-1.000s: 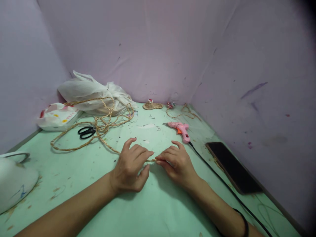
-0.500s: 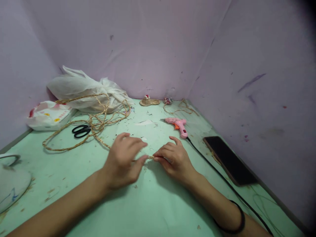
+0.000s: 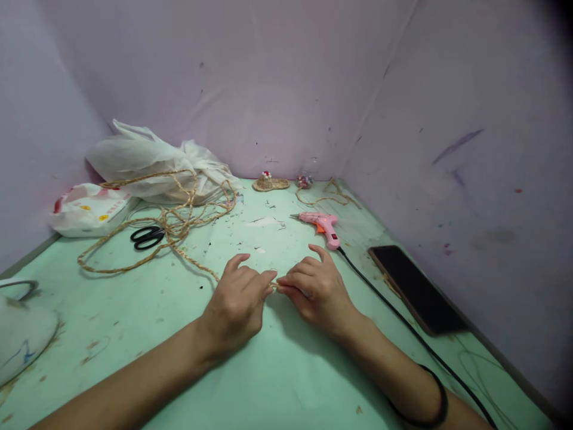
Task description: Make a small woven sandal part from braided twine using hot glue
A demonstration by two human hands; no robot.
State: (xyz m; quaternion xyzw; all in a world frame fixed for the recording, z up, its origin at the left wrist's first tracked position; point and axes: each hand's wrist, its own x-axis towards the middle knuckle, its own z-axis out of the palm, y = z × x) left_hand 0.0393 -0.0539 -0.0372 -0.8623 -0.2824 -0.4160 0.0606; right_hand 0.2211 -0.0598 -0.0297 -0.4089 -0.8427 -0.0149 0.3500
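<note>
My left hand [image 3: 239, 301] pinches a braided straw cord [image 3: 194, 263] between thumb and forefinger. Close beside it, my right hand [image 3: 316, 289] also pinches the cord near its end, with the little finger raised. Only a short bit of cord shows between the two sets of fingertips. From my left hand the cord runs back to a loose, tangled heap on the left of the table. Black-handled scissors [image 3: 147, 237] lie by that heap. Beyond my right hand a pink glue gun [image 3: 320, 226] lies on its side, nozzle to the left.
A white plastic bag [image 3: 156, 161] and a wrapped white packet [image 3: 92, 209] sit at the back left. A small slipper-shaped straw piece [image 3: 271, 184] and a container of beads [image 3: 305, 180] stand by the back wall. A phone [image 3: 416, 289] and a black cable [image 3: 403, 322] lie right.
My left hand's thumb and forefinger have closed on the cord, and the hand has shifted slightly right, closer to my right hand. My right hand has stayed almost still.
</note>
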